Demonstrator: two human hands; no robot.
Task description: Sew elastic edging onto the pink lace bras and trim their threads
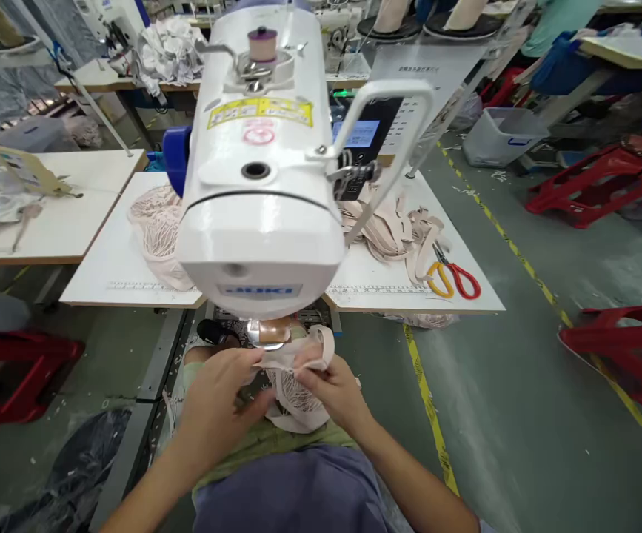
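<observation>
Below the head of a white sewing machine (262,215), a pale pink mesh bag (298,392) with a plain fabric band hangs over my lap. The band's looped fabric strip (325,344) is pinched between the thumb and fingers of my right hand (335,389). My left hand (223,403) is at the other side, fingertips against the left end of the band and thumb spread apart from them. Just above the band is the machine's sewing end, with a shiny metal and copper-coloured part (269,331). The needle is hidden by the machine head.
Another pale mesh piece (159,233) lies on the machine table's left side. To the right are a heap of pale fabric strips (384,233) and scissors (451,275) with orange and red handles. Red stools (626,352) and a translucent bin (503,135) stand on the floor.
</observation>
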